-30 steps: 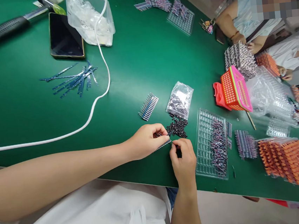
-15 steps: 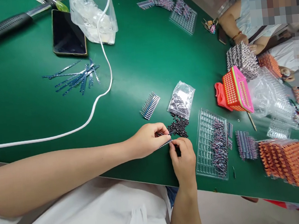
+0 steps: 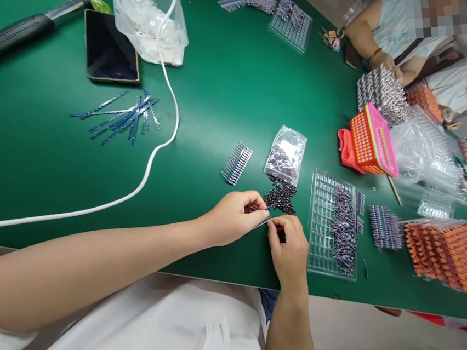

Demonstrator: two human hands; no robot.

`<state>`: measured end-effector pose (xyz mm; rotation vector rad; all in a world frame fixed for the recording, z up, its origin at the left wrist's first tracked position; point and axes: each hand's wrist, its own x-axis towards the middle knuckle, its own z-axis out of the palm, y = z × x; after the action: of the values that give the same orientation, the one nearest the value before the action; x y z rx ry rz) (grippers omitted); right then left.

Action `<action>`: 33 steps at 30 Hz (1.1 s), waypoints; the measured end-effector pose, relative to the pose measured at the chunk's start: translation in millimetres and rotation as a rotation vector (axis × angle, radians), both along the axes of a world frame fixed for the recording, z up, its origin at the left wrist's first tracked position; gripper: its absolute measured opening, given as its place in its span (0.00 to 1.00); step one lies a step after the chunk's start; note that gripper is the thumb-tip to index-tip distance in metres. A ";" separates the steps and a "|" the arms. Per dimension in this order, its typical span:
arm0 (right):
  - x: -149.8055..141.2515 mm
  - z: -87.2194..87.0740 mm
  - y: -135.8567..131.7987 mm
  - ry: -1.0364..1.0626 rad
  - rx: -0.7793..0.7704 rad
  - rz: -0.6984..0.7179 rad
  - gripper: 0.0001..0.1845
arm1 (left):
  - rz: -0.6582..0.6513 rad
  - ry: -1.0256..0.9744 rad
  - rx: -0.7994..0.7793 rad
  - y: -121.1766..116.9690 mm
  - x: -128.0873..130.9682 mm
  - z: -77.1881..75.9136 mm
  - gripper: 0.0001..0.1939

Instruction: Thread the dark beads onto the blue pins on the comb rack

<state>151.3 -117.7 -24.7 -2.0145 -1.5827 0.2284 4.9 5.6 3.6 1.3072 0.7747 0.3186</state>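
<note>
My left hand (image 3: 233, 218) is closed round a narrow strip with thin metal pins (image 3: 262, 223), most of it hidden by my fingers. At the strip's right end, my right hand (image 3: 289, 246) pinches with thumb and forefinger; whatever lies between those fingertips is too small to make out. Just beyond both hands lies a loose pile of small black beads (image 3: 280, 198), spilling beside a clear plastic bag (image 3: 286, 155) of the same beads. A similar pinned strip (image 3: 237, 163) rests on the green table, up and left of the bag.
Right of my hands sits a clear tray (image 3: 319, 227) with many pinned parts. Farther right are an orange stack (image 3: 447, 253) and a pink-orange basket (image 3: 365, 140). A white cable (image 3: 150, 166), blue strips (image 3: 124, 119), phone (image 3: 109, 49) and hammer (image 3: 9, 39) lie left. Co-workers sit at the far right.
The view has shifted slightly, so the table things appear a little farther right. Both my hands keep nearly the same pose at the strip, with only small finger movement.
</note>
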 end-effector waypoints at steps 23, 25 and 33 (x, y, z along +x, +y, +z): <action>-1.8 -4.2 -0.7 -0.047 0.076 0.043 0.07 | 0.005 -0.003 -0.014 -0.1 0.9 2.1 0.07; -2.0 -3.3 -0.3 -0.031 0.051 0.027 0.07 | -0.001 -0.005 -0.012 -0.1 0.7 2.2 0.07; -3.3 2.7 1.0 -0.025 -0.004 0.050 0.05 | -0.010 -0.013 -0.005 -0.3 0.3 0.0 0.07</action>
<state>148.1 -116.8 -22.0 -1.9898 -1.6505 0.2259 5.2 5.3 3.7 1.3034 0.7576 0.3165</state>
